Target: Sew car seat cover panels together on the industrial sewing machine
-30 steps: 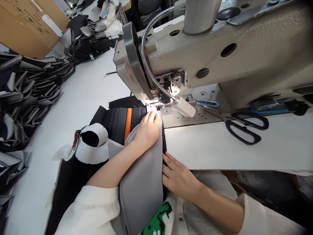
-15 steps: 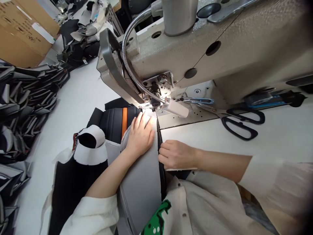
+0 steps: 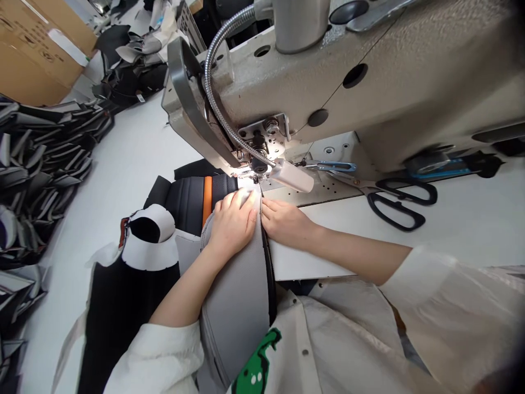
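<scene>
Under the lit needle end of a beige sewing machine, the front of a grey fabric panel lies on the white tabletop, its near end running down toward your lap. Your left hand rests palm down on top of it, fingers slightly spread and gripping nothing, the tips close to the needle area. Your right hand lies along the panel's right side, fingertips at the edge; whether they pinch the cloth, you cannot tell from this view. Dark layers show beneath that edge. Just left is a black padded section crossed by an orange strip, with a curled white band nearer you. The panel looks light, soft and slightly springy, likely to bend or let its layers creep rather than break. It seems best steadied with a flat palm and guided by its long right edge, fingertips clear of the needle. To the right lie black-handled scissors and small blue snips.
</scene>
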The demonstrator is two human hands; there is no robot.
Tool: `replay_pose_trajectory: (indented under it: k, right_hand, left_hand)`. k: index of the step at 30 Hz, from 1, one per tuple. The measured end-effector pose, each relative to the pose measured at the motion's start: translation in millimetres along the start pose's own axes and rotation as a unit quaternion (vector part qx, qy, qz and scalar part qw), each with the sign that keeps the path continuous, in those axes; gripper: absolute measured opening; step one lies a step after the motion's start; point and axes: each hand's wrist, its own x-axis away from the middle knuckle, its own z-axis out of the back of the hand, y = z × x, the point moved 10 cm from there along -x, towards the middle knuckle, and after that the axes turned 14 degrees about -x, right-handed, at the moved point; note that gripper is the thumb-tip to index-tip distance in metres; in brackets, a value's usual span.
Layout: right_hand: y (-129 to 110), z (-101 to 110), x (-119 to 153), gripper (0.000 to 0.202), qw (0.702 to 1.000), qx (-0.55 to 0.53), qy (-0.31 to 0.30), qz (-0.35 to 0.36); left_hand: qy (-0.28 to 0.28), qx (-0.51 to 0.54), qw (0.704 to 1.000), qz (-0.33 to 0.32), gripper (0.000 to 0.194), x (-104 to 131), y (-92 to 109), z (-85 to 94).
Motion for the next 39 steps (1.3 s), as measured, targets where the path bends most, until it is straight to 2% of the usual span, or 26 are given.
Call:
replay_pose_trajectory:
  k: [2,6,10,15,19,22,30,35,39]
  right_hand:
    - [-2,3,3,0.028,1.000,0.014,0.010,0.005]
    - [-5,14,17,0.021,0.999,-0.025,0.018,0.018]
    - [-8,25,27,0.021,0.997,-0.045,0.041,0.044]
    - [-10,26,26,0.021,0.995,-0.063,0.034,0.062]
    - [-24,33,28,0.023,0.992,-0.037,0.053,0.109]
    - [-34,31,30,0.024,0.991,-0.017,0.043,0.126]
    - [-16,28,24,0.015,0.998,-0.003,0.045,0.032]
    - [-9,27,21,0.013,0.999,-0.015,0.048,0.011]
    - [-8,23,22,0.014,1.000,-0.016,0.024,0.002]
  left_hand:
    - [-0.009,-0.016,1.000,-0.003,0.045,-1,2,0.0]
    - [-0.010,-0.036,0.999,0.005,0.043,-1,5,0.9]
    - [-0.010,-0.013,1.000,0.012,0.043,-1,3,-3.3]
    - [-0.010,-0.002,1.000,0.016,0.042,-2,1,-3.6]
    - [-0.016,-0.016,1.000,0.012,0.042,-2,6,-2.8]
    - [-0.014,-0.016,1.000,0.013,0.042,-4,6,-3.7]
    - [0.031,-0.007,0.999,0.025,0.038,-25,-5,-4.0]
    - [0.059,-0.011,0.998,0.025,0.036,-30,-5,-4.3]
    - [0.076,0.009,0.997,0.025,0.032,-29,-1,-2.5]
